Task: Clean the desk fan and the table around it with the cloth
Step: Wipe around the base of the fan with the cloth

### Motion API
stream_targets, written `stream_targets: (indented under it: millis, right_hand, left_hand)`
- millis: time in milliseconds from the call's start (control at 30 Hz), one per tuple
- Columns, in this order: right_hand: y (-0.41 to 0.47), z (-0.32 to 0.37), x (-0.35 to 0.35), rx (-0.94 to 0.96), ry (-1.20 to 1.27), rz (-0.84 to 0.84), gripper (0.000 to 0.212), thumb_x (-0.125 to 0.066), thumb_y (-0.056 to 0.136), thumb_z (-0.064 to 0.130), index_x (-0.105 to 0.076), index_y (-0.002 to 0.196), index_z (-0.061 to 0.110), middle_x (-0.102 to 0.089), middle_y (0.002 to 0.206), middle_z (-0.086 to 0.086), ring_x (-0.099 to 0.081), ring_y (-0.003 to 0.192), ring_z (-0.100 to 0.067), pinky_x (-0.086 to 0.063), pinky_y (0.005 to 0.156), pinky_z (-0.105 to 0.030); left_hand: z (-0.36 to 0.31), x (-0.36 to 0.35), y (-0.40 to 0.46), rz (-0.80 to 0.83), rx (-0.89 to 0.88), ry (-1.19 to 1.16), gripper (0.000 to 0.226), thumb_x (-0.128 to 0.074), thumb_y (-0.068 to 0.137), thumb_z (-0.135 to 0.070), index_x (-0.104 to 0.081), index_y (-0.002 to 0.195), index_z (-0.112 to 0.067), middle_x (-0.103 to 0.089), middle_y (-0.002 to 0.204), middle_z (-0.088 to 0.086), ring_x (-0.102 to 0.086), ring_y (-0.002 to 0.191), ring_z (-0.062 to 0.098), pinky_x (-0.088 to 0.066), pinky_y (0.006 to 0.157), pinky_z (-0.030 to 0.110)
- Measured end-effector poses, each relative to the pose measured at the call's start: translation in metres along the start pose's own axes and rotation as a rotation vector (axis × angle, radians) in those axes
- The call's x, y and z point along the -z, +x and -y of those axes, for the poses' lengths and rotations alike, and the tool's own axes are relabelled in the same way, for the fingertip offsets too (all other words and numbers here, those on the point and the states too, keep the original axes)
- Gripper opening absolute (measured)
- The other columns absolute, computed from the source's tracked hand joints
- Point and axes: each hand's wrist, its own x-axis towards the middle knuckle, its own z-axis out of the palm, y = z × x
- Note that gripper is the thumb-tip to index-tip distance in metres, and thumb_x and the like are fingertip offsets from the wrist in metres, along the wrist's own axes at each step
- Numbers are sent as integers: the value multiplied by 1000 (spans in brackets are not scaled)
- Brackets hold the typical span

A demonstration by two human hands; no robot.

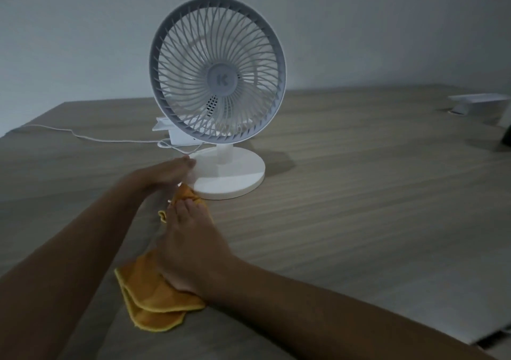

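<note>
A white desk fan (218, 69) stands upright on the wooden table (359, 193), on a round white base (237, 177). An orange cloth (154, 296) lies on the table in front of the base, folded, with its far end bunched up by the base's left front edge. My right hand (193, 246) lies on the cloth and pinches its far end. My left hand (166, 173) reaches in from the left, fingers together, with its fingertips at the left rim of the base, just above the cloth's far end.
A thin white cable (83, 135) runs from the left table edge to a white box (174, 133) behind the fan. A white object (481, 104) sits at the far right. The table's near right edge (492, 337) is close by.
</note>
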Motion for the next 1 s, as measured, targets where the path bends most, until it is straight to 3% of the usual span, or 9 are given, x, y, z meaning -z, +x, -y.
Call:
stream_targets:
  millis: [67, 133, 200, 267, 400, 500, 633, 800, 1000]
  right_hand:
    - [8, 1, 6, 46, 57, 60, 74, -11, 88, 37, -49, 133, -8, -35, 150, -28, -29, 140, -40, -18, 117, -52]
    - [8, -5, 24, 84, 254, 38, 47, -29, 97, 23, -57, 121, -7, -50, 133, -27, -44, 125, -39, -31, 109, -48]
    - [4, -24, 43, 154, 462, -70, 30, -39, 100, 19, -59, 117, 3, -59, 121, -16, -53, 112, -27, -41, 99, -41]
    - [2, -55, 58, 145, 480, -168, 34, -39, 101, 22, -58, 128, 13, -57, 136, -9, -47, 130, -21, -34, 109, -35]
    - [8, -123, 68, 12, 363, -304, 39, -41, 95, 25, -64, 125, 13, -57, 140, -5, -40, 140, -19, -30, 115, -35]
    - [15, -150, 69, -52, 340, -296, 31, -47, 98, 16, -65, 123, 13, -58, 139, -7, -40, 139, -18, -30, 112, -30]
    - [23, -156, 67, -24, 299, -268, 32, -47, 99, 17, -65, 125, 15, -56, 141, -1, -37, 140, -13, -27, 107, -23]
    - [30, -151, 65, 21, 266, -221, 33, -51, 97, 31, -61, 128, 23, -54, 142, 5, -36, 140, -9, -30, 112, -28]
    - [26, -156, 68, 32, 202, -138, 74, -68, 71, 68, -53, 135, 34, -48, 142, 17, -31, 140, -2, -29, 109, -26]
  left_hand:
    - [5, 4, -3, -19, 73, 95, 43, -28, 103, -43, -59, 109, -14, -57, 129, 16, -54, 115, 27, -34, 111, 45]
    - [-6, 3, -20, -123, 79, 72, 49, -23, 105, -37, -45, 138, -10, -35, 153, 11, -32, 142, 26, -19, 118, 35]
    - [-20, 5, -50, -326, 10, 28, 46, -27, 104, -34, -40, 143, -12, -35, 152, 3, -31, 140, 15, -20, 108, 21]
    - [-27, 3, -81, -433, -34, 68, 42, -41, 99, -38, -47, 134, -14, -49, 137, 1, -44, 125, 14, -28, 95, 21]
    - [-46, -2, -139, -18, 10, 230, 84, -63, 72, -68, -30, 139, -29, -39, 127, -15, -44, 113, 7, -37, 91, 27]
    - [-39, -8, -153, 161, -147, 448, 80, -65, 67, -72, -35, 132, -34, -38, 130, -20, -47, 111, 2, -41, 90, 22]
    - [-13, -16, -143, -136, -347, 489, 40, -51, 84, -51, -52, 108, -19, -54, 105, -6, -49, 87, 7, -38, 72, 22]
    - [0, 9, -113, -507, -214, 276, 18, -58, 92, -25, -47, 97, -12, -51, 74, -7, -47, 63, 11, -36, 57, 10]
    - [39, 41, -30, -701, 50, 164, 25, -52, 96, -22, -54, 115, -6, -60, 109, 16, -55, 97, 28, -33, 76, 27]
